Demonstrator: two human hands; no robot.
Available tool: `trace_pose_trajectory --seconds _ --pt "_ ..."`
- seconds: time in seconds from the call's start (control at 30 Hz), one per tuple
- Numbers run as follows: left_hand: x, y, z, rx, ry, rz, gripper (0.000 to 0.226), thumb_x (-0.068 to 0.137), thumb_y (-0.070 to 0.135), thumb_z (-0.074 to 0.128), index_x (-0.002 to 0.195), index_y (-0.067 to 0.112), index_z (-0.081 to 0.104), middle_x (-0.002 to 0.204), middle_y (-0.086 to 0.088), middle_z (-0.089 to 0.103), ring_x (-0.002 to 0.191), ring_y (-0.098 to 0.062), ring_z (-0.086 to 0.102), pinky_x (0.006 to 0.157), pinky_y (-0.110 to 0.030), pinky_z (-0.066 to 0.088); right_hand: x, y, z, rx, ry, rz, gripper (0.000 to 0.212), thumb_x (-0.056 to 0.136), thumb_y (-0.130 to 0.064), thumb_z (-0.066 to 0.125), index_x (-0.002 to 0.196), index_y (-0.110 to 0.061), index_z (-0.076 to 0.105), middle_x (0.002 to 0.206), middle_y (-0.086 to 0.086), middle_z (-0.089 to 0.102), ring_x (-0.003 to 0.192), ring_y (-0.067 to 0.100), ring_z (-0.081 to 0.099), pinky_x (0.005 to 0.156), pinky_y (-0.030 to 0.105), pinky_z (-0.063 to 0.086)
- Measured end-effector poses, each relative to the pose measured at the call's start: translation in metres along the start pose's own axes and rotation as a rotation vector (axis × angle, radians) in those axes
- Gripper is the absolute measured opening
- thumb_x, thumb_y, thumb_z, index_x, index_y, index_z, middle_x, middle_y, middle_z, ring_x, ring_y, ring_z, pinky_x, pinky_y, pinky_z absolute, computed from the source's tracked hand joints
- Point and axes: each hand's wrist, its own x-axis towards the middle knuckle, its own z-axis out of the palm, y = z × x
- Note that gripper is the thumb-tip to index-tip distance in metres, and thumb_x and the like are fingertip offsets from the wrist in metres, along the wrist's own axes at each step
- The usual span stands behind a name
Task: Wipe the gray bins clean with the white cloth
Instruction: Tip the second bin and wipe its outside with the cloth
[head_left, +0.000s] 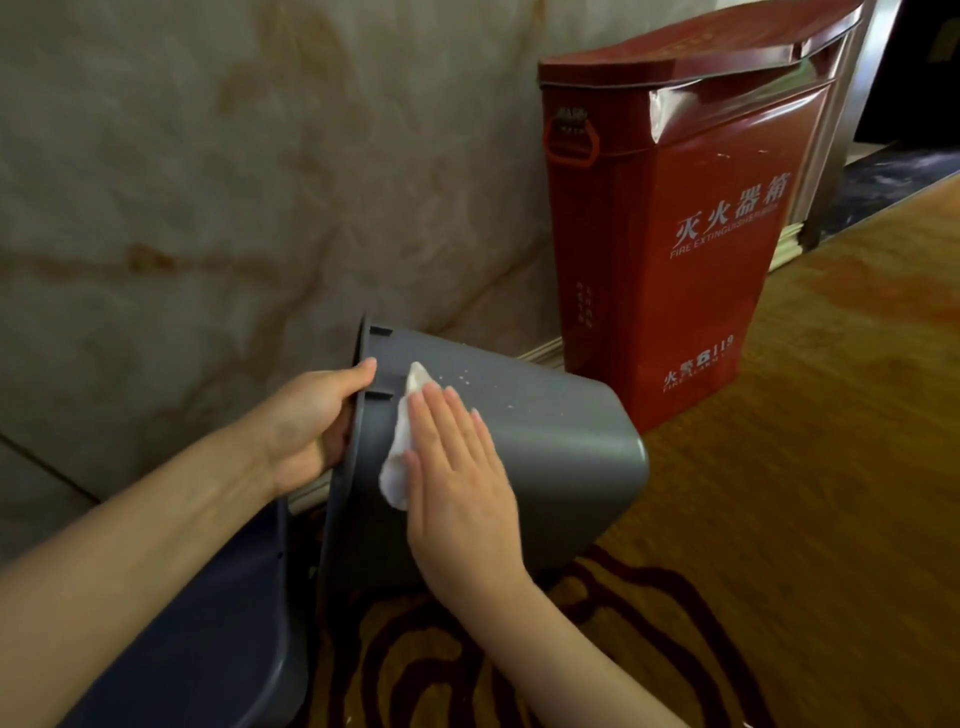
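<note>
- Patterned gold-and-brown carpet (779, 467) covered the floor, with a marble wall (208, 182) at the far left and a red fire extinguisher box (675, 249) standing against it.
- Left hand (306, 421) gripped the rim of the gray bin (545, 441), which lay tipped on its side, fingers curled over the edge.
- Right hand (457, 483) lay flat, fingers together and straight, pressing the white cloth (400, 457) on the bin's side near the rim.
- Small pale specks dotted the bin just beyond the fingertips.
</note>
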Motion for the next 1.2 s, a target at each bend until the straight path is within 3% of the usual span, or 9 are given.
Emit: trace_pose_trajectory --seconds 0.13,0.3,0.43,0.6,0.7,0.77,0.87,1.0,1.2 --pt "-0.005 -0.006 -0.017 0.046 0.057 -0.018 0.025 0.093 0.023 0.043 0.094 0.012 0.066 0.079 -0.003 0.078 0.072 -0.014 0.073 0.051 -0.025 0.057 -0.003 0.051 -0.009 -0.014 -0.038 0.164 0.045 0.100 -0.028 0.019 0.143 -0.019 0.024 0.154 -0.001 0.024 0.142 0.009 0.014 0.118 0.032 0.007" --pt "-0.010 -0.012 -0.032 -0.042 -0.038 -0.079 0.026 0.091 0.022 0.045 0.103 0.011 0.066 0.089 -0.007 0.077 0.076 -0.019 0.073 0.054 -0.028 0.058 -0.008 0.106 -0.031 -0.072 -0.059 0.384 0.045 0.100 -0.029 0.020 0.143 -0.018 0.026 0.154 0.000 0.025 0.142 0.010 0.016 0.115 0.028 0.008" --pt "-0.009 -0.004 -0.027 0.003 -0.093 -0.064 0.028 0.077 0.033 0.055 0.087 0.013 0.072 0.069 -0.006 0.070 0.057 -0.017 0.068 0.051 -0.028 0.056 -0.023 0.118 -0.042 -0.071 -0.022 0.441 0.045 0.100 -0.030 0.021 0.144 -0.019 0.025 0.154 0.000 0.024 0.142 0.009 0.014 0.112 0.023 0.007" --pt "0.012 0.023 0.001 0.065 0.142 0.008 0.024 0.094 0.024 0.044 0.086 0.009 0.061 0.071 -0.004 0.070 0.069 -0.015 0.066 0.056 -0.027 0.057 -0.039 0.110 -0.039 -0.094 -0.038 0.423 0.048 0.099 -0.033 0.016 0.146 -0.021 0.018 0.156 -0.003 0.015 0.141 0.004 0.005 0.114 0.021 0.002" --pt "0.010 0.025 0.008 0.109 0.160 -0.005 0.020 0.094 0.018 0.044 0.087 0.006 0.059 0.084 -0.007 0.065 0.076 -0.017 0.063 0.056 -0.030 0.056 -0.033 0.103 -0.042 -0.028 -0.039 0.480 0.047 0.100 -0.030 0.017 0.146 -0.020 0.015 0.157 -0.002 0.012 0.143 0.005 0.003 0.117 0.024 0.002" --pt "0.006 0.022 0.007 0.071 0.135 -0.020 0.022 0.094 0.020 0.043 0.092 0.006 0.060 0.083 -0.007 0.068 0.074 -0.017 0.067 0.058 -0.031 0.054 -0.021 0.087 -0.041 0.052 -0.069 0.437 0.046 0.101 -0.025 0.019 0.146 -0.020 0.012 0.158 -0.003 0.008 0.141 0.003 0.000 0.118 0.027 0.003" --pt "0.003 0.021 0.005 0.012 0.049 -0.038 0.027 0.095 0.022 0.040 0.095 0.006 0.063 0.071 -0.005 0.075 0.064 -0.014 0.072 0.054 -0.027 0.058 0.000 0.043 -0.030 0.057 -0.142 0.165 0.051 0.100 -0.018 0.023 0.146 -0.017 0.003 0.158 -0.001 -0.002 0.141 0.006 -0.010 0.119 0.031 -0.002" --pt "0.000 0.020 0.002 0.013 -0.037 -0.066 0.035 0.095 0.024 0.037 0.094 0.005 0.066 0.078 -0.008 0.076 0.070 -0.016 0.073 0.064 -0.031 0.059 0.015 -0.011 -0.015 0.046 -0.177 -0.086 0.053 0.099 -0.021 0.023 0.146 -0.013 0.001 0.158 0.004 -0.005 0.143 0.015 -0.013 0.117 0.032 -0.007" --pt "0.000 0.017 0.004 0.026 -0.019 -0.056 0.031 0.094 0.024 0.042 0.097 0.007 0.066 0.083 -0.007 0.077 0.074 -0.016 0.073 0.062 -0.031 0.060 0.019 0.016 -0.019 -0.004 -0.100 0.016 0.050 0.099 -0.026 0.022 0.147 -0.015 0.009 0.158 0.002 0.007 0.145 0.014 0.001 0.116 0.028 -0.003"
